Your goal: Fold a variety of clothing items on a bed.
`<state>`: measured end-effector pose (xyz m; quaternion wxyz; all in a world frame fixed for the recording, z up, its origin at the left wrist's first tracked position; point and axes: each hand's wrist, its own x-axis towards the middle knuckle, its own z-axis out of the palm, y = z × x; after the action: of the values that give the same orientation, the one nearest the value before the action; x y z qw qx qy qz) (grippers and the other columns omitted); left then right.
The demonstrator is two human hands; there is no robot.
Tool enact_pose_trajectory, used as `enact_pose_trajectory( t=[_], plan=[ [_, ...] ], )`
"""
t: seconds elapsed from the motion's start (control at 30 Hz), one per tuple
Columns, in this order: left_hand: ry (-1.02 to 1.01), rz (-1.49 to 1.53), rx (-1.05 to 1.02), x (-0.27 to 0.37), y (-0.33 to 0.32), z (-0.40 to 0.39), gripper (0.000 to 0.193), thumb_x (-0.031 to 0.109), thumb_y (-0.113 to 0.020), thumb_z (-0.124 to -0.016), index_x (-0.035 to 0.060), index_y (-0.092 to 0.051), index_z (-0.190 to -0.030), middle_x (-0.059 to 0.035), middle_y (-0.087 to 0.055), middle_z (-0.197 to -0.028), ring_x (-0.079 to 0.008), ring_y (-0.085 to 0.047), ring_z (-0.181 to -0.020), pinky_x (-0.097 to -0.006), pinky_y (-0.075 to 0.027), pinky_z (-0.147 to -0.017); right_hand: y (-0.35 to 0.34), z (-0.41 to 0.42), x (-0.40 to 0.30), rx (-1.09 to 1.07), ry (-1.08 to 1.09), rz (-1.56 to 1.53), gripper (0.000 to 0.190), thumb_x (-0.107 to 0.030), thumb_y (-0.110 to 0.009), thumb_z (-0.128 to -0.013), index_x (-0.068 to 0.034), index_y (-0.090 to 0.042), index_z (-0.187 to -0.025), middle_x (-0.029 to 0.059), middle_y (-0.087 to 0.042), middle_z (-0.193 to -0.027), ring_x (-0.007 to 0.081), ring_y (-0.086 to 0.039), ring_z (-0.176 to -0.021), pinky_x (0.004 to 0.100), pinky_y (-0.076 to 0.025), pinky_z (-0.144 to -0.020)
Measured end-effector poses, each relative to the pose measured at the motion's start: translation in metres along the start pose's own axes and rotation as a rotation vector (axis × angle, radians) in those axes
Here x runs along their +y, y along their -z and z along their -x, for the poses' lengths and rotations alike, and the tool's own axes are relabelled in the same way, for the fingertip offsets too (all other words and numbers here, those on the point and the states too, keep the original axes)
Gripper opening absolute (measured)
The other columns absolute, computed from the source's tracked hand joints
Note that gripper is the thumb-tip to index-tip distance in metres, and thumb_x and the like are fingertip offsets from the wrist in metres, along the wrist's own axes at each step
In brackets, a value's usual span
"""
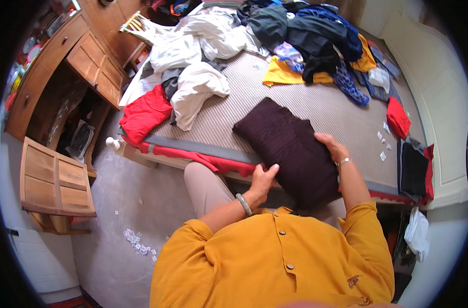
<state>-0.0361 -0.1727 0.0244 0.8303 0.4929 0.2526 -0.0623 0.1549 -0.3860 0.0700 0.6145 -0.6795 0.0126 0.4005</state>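
A dark maroon folded garment (287, 150) lies across the bed's front edge and partly over my lap. My left hand (261, 181), with a bangle at the wrist, is at its lower left side, thumb raised near the cloth; whether it grips the fabric cannot be told. Against the upper right side of the garment rests my right hand (332, 147), a band at its wrist, with the fingers extended along the cloth. Beneath the garment is the striped mat (237, 92) of the bed.
White clothes (203, 34), a red cloth (146, 112) and a dark clothes pile (314, 34) lie on the bed. A folded black garment (414, 167) sits at the right corner. Left stands a wooden cabinet (45, 82) with open doors. Small paper pieces (135, 243) litter the floor.
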Motion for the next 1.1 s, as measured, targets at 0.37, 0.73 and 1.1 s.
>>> enact_pose_trajectory(
  t=[0.37,0.73,1.1],
  plan=[
    [-0.015,0.233,-0.011,0.019,0.004,-0.019,0.055,0.011,-0.069,-0.072,-0.0065,-0.046,-0.118,-0.0169,-0.058,-0.111,-0.0281,-0.058,-0.101,-0.0393,-0.046,-0.093,-0.040,0.038,0.032,-0.008,0.098,-0.459,0.059,-0.037,-0.068,-0.079,0.000,-0.054,-0.123,0.0152,-0.060,-0.120,0.0260,-0.059,-0.106,0.0418,-0.045,-0.096],
    [0.106,0.401,-0.082,0.043,0.015,-0.001,0.051,0.023,-0.063,-0.081,-0.0020,-0.050,-0.124,-0.0197,-0.059,-0.119,-0.0339,-0.057,-0.108,-0.0467,-0.042,-0.101,-0.072,0.040,0.074,-0.262,0.184,-0.605,0.063,-0.033,-0.068,-0.079,0.000,-0.047,-0.128,0.0129,-0.060,-0.118,0.0245,-0.059,-0.104,0.0375,-0.047,-0.094],
    [0.238,0.351,-0.099,0.027,0.026,0.029,0.053,0.022,-0.069,-0.077,0.0021,-0.053,-0.124,-0.0166,-0.059,-0.120,-0.0330,-0.054,-0.113,-0.0495,-0.037,-0.105,-0.086,0.040,0.086,-0.293,0.067,-0.855,0.056,-0.027,-0.065,-0.084,0.000,-0.045,-0.129,0.0169,-0.057,-0.122,0.0276,-0.059,-0.106,0.0410,-0.048,-0.096]
  ],
)
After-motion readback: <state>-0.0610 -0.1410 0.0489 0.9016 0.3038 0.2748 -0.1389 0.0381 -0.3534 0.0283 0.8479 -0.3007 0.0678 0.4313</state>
